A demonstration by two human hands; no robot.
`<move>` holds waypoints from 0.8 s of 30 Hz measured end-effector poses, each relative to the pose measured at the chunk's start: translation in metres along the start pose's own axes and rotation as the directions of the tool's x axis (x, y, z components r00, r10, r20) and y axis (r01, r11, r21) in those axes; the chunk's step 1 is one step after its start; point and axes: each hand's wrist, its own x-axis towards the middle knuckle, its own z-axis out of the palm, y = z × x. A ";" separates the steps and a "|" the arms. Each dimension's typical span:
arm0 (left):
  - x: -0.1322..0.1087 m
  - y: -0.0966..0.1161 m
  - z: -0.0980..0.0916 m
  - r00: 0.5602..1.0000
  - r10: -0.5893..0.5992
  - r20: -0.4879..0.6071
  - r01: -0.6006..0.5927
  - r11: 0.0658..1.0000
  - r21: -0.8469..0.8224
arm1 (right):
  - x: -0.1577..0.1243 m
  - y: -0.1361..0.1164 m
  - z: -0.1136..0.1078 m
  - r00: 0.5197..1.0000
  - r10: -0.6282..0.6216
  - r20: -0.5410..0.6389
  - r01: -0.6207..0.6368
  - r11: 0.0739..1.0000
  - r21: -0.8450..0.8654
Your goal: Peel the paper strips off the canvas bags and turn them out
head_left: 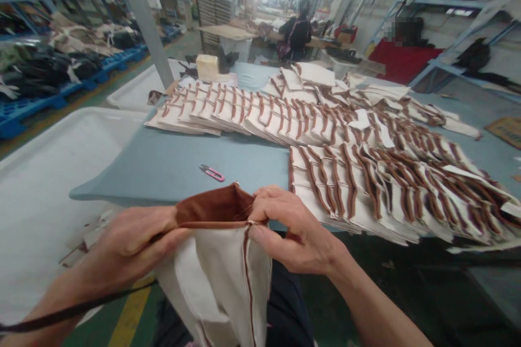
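Note:
A cream fabric bag [215, 276] with brown lining and a brown seam hangs upright between my hands at the near edge of the table. Its mouth gapes, showing the brown inside. My left hand [142, 236] grips the rim on the left, thumb outside, fingertips partly hidden. At the right corner, by the side seam, my right hand [291, 230] pinches the rim between thumb and fingers. Pink-handled thread snips [212, 172] lie on the blue table just beyond the bag, touched by neither hand.
Rows of cream-and-brown sewn pieces [325, 184] cover the right and back of the blue table [163, 168]. A white bin [81, 146] stands at the left, beside a grey post [142, 16]. Farther back, a person [297, 35] is at another table.

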 end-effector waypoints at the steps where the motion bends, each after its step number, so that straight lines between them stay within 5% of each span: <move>1: 0.006 -0.006 0.001 1.000 0.029 0.013 -0.028 0.999 -0.036 | 0.004 -0.007 -0.005 1.000 0.003 0.016 -0.003 1.000 0.005; 6: 0.043 0.000 -0.001 0.981 0.192 0.024 -0.177 0.943 -0.282 | 0.017 -0.031 -0.021 0.994 0.046 0.102 -0.044 0.999 -0.028; 12: 0.064 0.043 -0.012 0.971 0.206 0.124 -0.124 0.871 -0.475 | 0.011 -0.032 -0.016 0.986 0.080 0.147 -0.068 0.994 -0.085; 24: 0.062 0.060 -0.011 0.962 0.268 0.041 -0.250 0.935 -0.252 | 0.012 -0.042 -0.007 0.964 0.132 0.232 -0.070 0.964 -0.258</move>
